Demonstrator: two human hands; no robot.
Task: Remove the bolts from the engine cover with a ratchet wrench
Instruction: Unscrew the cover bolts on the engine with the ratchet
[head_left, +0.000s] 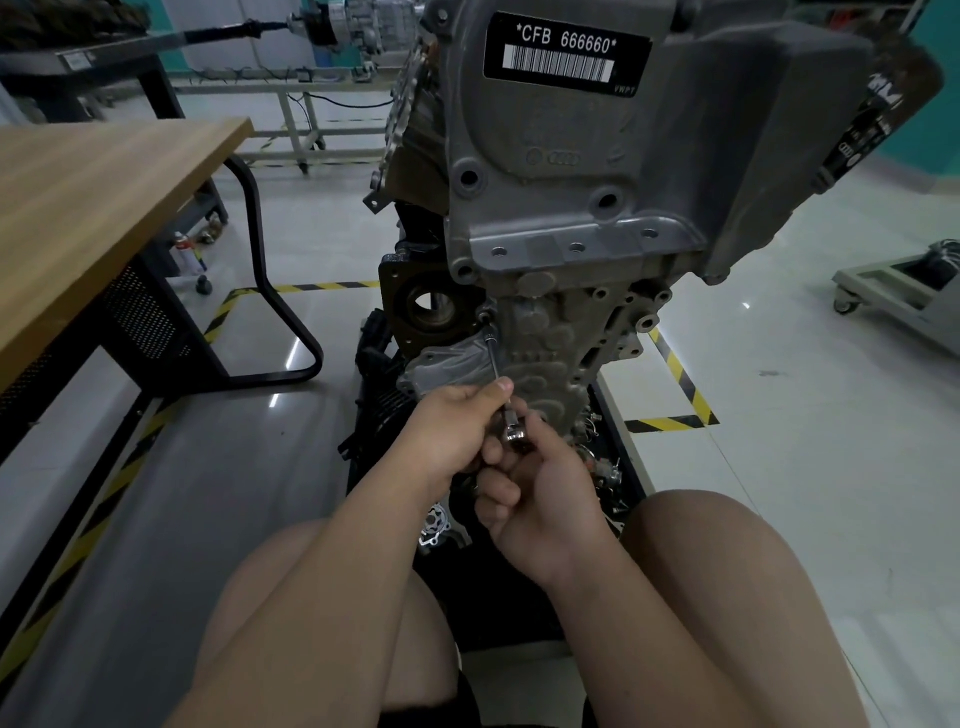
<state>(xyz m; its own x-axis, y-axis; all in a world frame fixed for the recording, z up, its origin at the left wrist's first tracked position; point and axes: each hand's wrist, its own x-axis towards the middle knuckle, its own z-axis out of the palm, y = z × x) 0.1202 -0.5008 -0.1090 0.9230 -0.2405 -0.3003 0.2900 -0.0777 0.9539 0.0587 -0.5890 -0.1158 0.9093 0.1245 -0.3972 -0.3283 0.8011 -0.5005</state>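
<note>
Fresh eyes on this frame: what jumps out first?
The grey engine fills the upper centre, a black label reading *CFB 666660* at its top. Below it, the left hand and right hand grip a ratchet wrench whose extension bar reaches to a bolt on the engine cover.

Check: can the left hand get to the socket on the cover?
Probably yes: the left hand pinches the extension, and nothing blocks the shaft up to the socket. The right hand holds the ratchet.

"*CFB 666660*" and "VWPT" on the engine's black barcode label (567, 53)
</note>
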